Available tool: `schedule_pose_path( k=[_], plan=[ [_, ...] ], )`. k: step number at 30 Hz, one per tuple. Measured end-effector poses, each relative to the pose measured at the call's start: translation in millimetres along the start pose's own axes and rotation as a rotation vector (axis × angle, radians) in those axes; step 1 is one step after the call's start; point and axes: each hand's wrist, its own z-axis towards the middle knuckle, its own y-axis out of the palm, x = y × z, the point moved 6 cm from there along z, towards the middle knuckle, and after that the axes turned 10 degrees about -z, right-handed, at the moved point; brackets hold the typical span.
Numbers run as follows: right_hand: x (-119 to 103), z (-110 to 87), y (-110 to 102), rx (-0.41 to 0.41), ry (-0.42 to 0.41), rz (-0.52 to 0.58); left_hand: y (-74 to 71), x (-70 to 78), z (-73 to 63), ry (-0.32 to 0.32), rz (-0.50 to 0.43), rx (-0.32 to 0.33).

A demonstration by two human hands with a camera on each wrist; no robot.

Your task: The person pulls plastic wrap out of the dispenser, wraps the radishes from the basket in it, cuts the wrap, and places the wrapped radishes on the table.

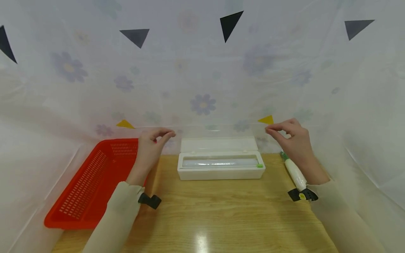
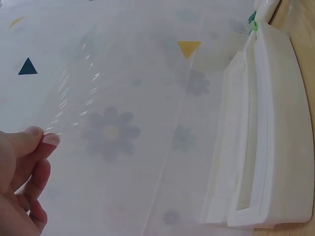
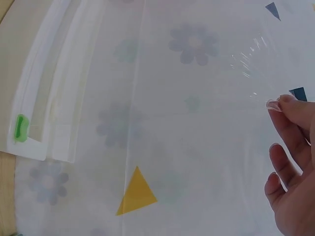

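High over the table, my left hand (image 1: 147, 149) pinches one corner of a clear sheet of cling film (image 2: 63, 91) between thumb and forefinger. My right hand (image 1: 294, 142) pinches the film's other side the same way, so it stretches between the two hands, visible mainly by its glints. Below and between them sits a white cling film dispenser (image 1: 221, 174) with its lid tipped back. Inside lies the film roll (image 1: 218, 162), and a green slide cutter (image 1: 259, 165) is at the right end of its track.
A red plastic basket (image 1: 54, 221) with slotted sides stands at the left, partly behind my left arm. Beside my right forearm lies a white radish (image 1: 295, 173) with a green top. A flower-printed curtain (image 1: 202, 70) with triangles encloses the wooden table (image 1: 202, 211).
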Motion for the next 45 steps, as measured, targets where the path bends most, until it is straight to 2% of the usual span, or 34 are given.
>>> schedule_pose_path(
  k=[6,11,15,20,23,27,31,34,38,42,44,45],
  plan=[
    [-13,-10.5,-8,-0.023,-0.117,0.043,-4.7,2.0,-17.9,-0.049,-0.004,-0.055],
    [-23,-19.8,-13,-0.071,-0.192,0.068,-8.4,0.5,-34.0,-0.08,-0.014,-0.139],
    [-23,-30.7,-16,-0.149,-0.21,0.095,-10.7,-4.1,-46.3,-0.088,-0.035,-0.211],
    [-25,-49.1,-19,-0.293,-0.253,0.11,-10.4,-7.5,-66.5,-0.081,-0.062,-0.333],
    [-27,-61.2,-19,-0.367,-0.262,0.15,-7.3,-10.3,-78.4,-0.055,-0.06,-0.401],
    [-28,-79.8,-13,-0.452,-0.277,0.259,-0.2,-14.9,-94.3,-0.032,-0.049,-0.494],
    [-26,-102.2,-4,-0.541,-0.297,0.358,8.2,-20.0,-112.9,-0.035,-0.038,-0.611],
    [-24,-117.9,5,-0.597,-0.296,0.39,13.6,-25.6,-125.0,-0.052,-0.03,-0.678],
    [-21,-135.0,15,-0.655,-0.281,0.373,19.3,-36.8,-139.6,-0.061,-0.023,-0.721],
    [-21,-151.1,24,-0.696,-0.29,0.328,25.0,-49.2,-156.0,-0.056,0.03,-0.783],
    [-18,-159.9,28,-0.722,-0.287,0.295,28.5,-52.4,-163.5,-0.013,0.082,-0.808],
    [-16,-164.5,31,-0.73,-0.288,0.278,30.5,-52.9,-166.9,0.035,0.11,-0.815]
  ],
)
